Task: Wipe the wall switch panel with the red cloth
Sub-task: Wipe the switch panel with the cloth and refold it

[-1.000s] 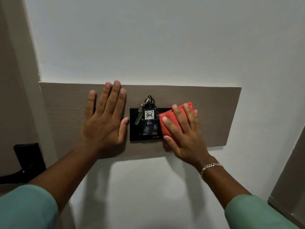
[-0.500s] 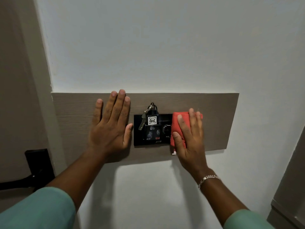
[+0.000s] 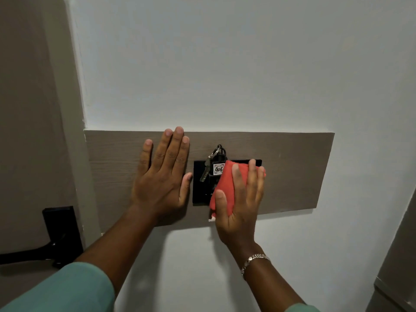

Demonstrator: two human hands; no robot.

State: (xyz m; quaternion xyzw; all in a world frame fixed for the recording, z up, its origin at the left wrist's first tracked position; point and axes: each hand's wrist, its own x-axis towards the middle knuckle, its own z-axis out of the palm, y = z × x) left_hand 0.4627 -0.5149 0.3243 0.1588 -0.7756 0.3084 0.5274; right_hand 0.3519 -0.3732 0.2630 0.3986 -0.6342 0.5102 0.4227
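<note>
A black wall switch panel [image 3: 199, 190] is set into a grey-brown wooden strip [image 3: 292, 172] on the white wall. A key bunch with a tag marked 406 [image 3: 217, 168] hangs over the panel's upper middle. My right hand [image 3: 242, 199] presses a folded red cloth [image 3: 224, 183] flat against the panel's middle and right part, hiding it. My left hand [image 3: 164, 176] lies flat on the wooden strip just left of the panel, fingers spread upward, holding nothing.
A black door handle and its plate [image 3: 59, 233] stick out at the lower left, on a brown door. A grey-brown cabinet edge [image 3: 400, 266] stands at the lower right. White wall lies above and below the strip.
My right hand has slid the red cloth leftward from the panel's right edge onto its middle, now reaching the key tag. My left hand has stayed flat in place.
</note>
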